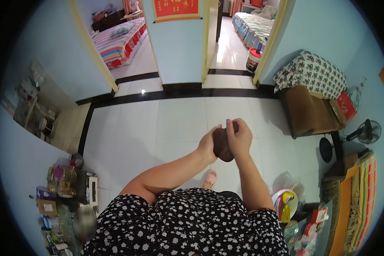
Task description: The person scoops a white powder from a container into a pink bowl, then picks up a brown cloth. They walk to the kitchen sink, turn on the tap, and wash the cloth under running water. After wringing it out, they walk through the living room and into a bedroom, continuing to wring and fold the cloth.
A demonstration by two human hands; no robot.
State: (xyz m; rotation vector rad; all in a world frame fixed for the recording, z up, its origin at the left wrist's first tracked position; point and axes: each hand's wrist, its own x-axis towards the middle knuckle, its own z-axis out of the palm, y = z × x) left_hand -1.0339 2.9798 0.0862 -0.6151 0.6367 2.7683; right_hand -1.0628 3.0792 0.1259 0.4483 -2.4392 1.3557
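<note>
Both hands meet in front of my body, above the tiled floor (175,128). Between them is a dark brown object (222,146) with a smooth surface and a rounded lower end; its kind cannot be made out. My left hand (207,146) cups it from the left, fingers mostly hidden behind it. My right hand (241,137) closes over its upper right side, the thumb lying along the top. The hands cover part of the object.
Two doorways lead to rooms with beds (121,38). At right stand a brown armchair (307,111), a fan (368,131) and a striped sofa (362,200). A bin (286,202) and cluttered table (307,232) are near right; a shelf of jars (64,181) is near left.
</note>
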